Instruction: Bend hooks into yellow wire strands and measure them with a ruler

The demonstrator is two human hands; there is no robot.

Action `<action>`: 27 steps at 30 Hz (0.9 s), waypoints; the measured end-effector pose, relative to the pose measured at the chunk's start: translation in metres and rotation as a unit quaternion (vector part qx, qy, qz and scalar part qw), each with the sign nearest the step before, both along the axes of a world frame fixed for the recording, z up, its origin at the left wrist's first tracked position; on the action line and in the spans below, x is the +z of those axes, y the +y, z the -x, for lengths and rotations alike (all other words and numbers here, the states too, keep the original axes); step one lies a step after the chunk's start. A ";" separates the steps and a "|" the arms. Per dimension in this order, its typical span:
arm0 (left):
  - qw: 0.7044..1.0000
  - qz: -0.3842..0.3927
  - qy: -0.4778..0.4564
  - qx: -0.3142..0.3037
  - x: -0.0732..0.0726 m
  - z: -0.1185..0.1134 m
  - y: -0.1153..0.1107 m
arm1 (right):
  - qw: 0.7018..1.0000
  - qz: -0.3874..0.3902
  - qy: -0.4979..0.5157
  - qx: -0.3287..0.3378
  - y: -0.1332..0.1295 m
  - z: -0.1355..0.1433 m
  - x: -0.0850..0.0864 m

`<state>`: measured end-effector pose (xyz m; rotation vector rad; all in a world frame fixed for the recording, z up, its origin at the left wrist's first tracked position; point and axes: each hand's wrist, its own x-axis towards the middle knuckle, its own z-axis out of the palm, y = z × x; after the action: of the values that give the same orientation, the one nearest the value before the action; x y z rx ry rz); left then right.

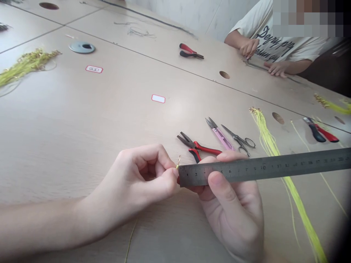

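Measuring appears under way, at an early stage. The worker's left hand (148,177) pinches a yellow-green cord (177,167), its gold-coloured hook (179,160) at the low-numbered end of a metal ruler (274,166); the right hand (233,212) grips the ruler between thumb and fingers. Both held above the bench (82,146), well short of its far edge. Cord not yet laid along the scale; reading seemingly left. No container seen; cord bundle (294,199) lies directly on the bench.

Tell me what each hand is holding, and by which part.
The left hand pinches a yellow-green cord close to its gold-coloured end; the right hand grips a metal ruler near its low-numbered end.
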<state>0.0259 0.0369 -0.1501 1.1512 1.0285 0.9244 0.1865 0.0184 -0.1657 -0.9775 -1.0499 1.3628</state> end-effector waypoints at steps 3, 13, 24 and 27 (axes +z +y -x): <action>1.000 -0.006 -0.002 -0.003 -0.001 -0.001 0.001 | 1.000 0.000 0.002 0.002 -0.001 0.000 0.001; 1.000 -0.004 0.000 0.003 0.000 -0.002 0.003 | 1.000 0.000 0.012 -0.011 -0.001 0.002 0.001; 1.000 0.006 0.012 0.000 0.002 -0.002 0.001 | 1.000 0.014 0.004 -0.007 -0.002 0.001 0.000; 1.000 0.005 0.012 0.000 0.002 -0.001 0.001 | 1.000 0.007 -0.013 -0.015 -0.002 0.001 0.000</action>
<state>0.0273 0.0375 -0.1483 1.1569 1.0518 0.9062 0.1855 0.0160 -0.1652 -1.0204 -1.0427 1.3379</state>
